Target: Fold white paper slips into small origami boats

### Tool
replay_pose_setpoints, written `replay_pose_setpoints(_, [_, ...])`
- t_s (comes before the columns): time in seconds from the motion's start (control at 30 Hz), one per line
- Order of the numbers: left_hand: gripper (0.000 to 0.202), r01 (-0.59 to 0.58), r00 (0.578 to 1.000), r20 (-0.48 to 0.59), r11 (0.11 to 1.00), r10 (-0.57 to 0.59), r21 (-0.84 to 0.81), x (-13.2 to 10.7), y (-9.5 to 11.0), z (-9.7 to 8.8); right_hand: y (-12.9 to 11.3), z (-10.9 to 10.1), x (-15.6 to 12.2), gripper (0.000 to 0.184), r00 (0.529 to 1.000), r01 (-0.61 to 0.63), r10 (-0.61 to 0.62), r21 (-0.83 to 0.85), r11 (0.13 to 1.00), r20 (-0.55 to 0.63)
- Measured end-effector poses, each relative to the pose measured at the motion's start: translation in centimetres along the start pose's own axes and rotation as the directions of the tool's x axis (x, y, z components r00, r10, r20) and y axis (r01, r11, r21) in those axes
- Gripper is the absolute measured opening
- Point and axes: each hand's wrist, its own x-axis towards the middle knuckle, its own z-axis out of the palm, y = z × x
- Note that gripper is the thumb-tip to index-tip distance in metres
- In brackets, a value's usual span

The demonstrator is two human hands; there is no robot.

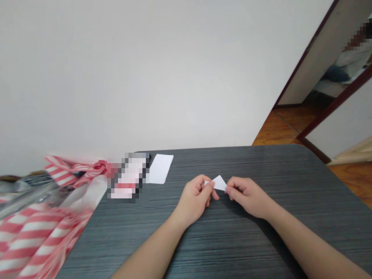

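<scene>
A small piece of folded white paper (219,183), roughly triangular with its peak upward, is held between my hands just above the dark table (186,240). My left hand (197,198) pinches its left part between thumb and fingers, hiding some of that side. At the paper's lower right corner, the thumb and index finger of my right hand (247,195) close on it. The finer folds are too small to make out.
A stack of white paper sheets (161,169) lies near the table's back edge, beside a blurred-out phone-like object (129,176). Red-and-white striped cloth (37,236) and clear plastic are heaped left of the table. A white wall (174,77) rises behind; a doorway is at right.
</scene>
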Motion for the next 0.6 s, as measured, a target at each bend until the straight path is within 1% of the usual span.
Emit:
replay_pose_setpoints(0.17, [0.026, -0.01, 1.0, 0.008, 1.0, 0.011, -0.027, 0.04, -0.13, -0.09, -0.09, -0.3, 0.02, 0.026, 0.999, 0.012, -0.012, -0.013, 1.0, -0.039])
replay_pose_setpoints(0.3, [0.029, -0.015, 1.0, 0.016, 1.0, 0.015, 0.005, -0.03, -0.06, -0.17, 0.12, -0.19, 0.13, 0.026, 0.997, 0.009, -0.009, 0.012, 1.0, -0.077])
replay_pose_setpoints(0.43, [0.028, -0.015, 1.0, 0.009, 1.0, 0.015, -0.003, -0.06, -0.21, -0.18, 0.15, -0.01, 0.2, 0.026, 0.998, -0.003, 0.005, 0.032, 0.999, -0.07])
replay_pose_setpoints(0.6, [0.029, -0.02, 1.0, 0.014, 1.0, 0.02, -0.001, -0.09, -0.31, -0.21, -0.05, -0.15, 0.17, 0.026, 0.998, -0.001, 0.001, -0.002, 1.0, -0.068])
